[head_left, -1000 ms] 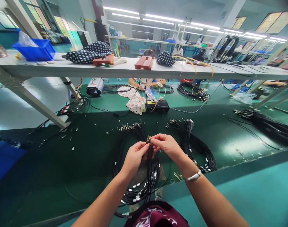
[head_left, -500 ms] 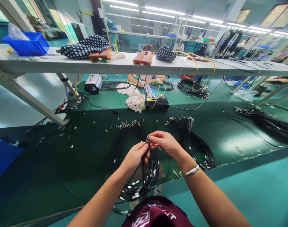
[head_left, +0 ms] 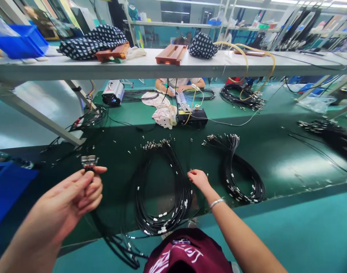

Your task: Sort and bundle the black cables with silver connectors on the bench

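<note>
My left hand (head_left: 73, 193) is raised at the left, its thumb and fingers closed round a bundle of black cables (head_left: 112, 237) just below the silvery connector ends (head_left: 89, 161). The bundle hangs from the hand toward my lap. My right hand (head_left: 199, 179) is low over the green table, fingertips pinched beside the large cable coil (head_left: 162, 223); whatever is between them is too small to make out. White tags dot that coil, and its metal ends fan out at the top. A second cable coil (head_left: 244, 185) lies to the right of my right hand.
A white shelf (head_left: 145, 70) spans the bench, carrying brown trays (head_left: 171, 55), patterned cloth (head_left: 203, 45) and a blue bin (head_left: 18, 41). Beneath it sits a black box (head_left: 194, 117); a co-worker's hands (head_left: 176, 90) are behind. More cables (head_left: 329, 132) lie right; a blue container (head_left: 8, 189) stands left.
My hands were together over the large coil. My left hand has moved left and nearer with the cable bundle; my right hand has separated from it and lowered slightly beside the coil.
</note>
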Demonstrator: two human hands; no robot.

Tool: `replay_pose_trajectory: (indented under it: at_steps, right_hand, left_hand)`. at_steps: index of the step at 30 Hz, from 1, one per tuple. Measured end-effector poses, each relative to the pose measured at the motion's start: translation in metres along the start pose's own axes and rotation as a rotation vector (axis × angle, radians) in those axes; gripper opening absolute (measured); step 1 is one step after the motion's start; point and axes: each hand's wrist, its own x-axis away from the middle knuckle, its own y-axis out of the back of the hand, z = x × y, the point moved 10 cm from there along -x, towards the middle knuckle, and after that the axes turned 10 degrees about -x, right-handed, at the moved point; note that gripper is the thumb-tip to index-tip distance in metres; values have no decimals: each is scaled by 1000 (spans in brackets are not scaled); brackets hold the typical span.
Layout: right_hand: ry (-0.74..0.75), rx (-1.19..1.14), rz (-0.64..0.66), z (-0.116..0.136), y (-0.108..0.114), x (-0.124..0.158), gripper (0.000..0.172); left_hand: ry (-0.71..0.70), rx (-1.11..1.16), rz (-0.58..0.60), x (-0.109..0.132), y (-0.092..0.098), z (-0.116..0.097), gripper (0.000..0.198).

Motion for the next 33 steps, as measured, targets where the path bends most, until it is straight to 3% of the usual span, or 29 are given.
replay_pose_trajectory:
  at_steps: [3, 7, 10, 14, 16, 19, 22, 25, 29, 33]
  right_hand:
    - [47, 115, -34, 22, -19, -16, 13]
    - [45, 163, -27, 25, -15, -18, 21]
    - [-16, 137, 25, -11, 4, 10, 29]
    - [-140, 99, 41, -74, 22, 74, 33]
    - [-161, 82, 59, -88, 13, 102, 34]
    - [-106, 117, 70, -75, -12, 125, 36]
    - [-22, 392, 68, -45, -36, 128, 43]
    - [-75, 543, 105, -38, -53, 122, 44]
    - [-190, 414, 113, -54, -64, 114, 31]
    - [-363, 165, 201, -81, -80, 123, 27]
  left_hand:
    - [4, -39, 82, -3, -19, 17, 22]
    - [1, -24, 77, -5, -15, 28, 12]
    - [28, 24, 56, -2, 6, 30, 8]
    - [77, 104, 22, -1, 39, 34, 12]
    - [81, 115, 44, -4, 46, 34, 14]
    - [20, 100, 136, -7, 37, 28, 14]
    - [-50, 55, 223, -4, 17, 21, 14]
    - [-80, 17, 273, 4, 3, 19, 13]
    - [-86, 22, 275, 11, 5, 25, 10]
    - [-99, 66, 272, 13, 17, 31, 8]
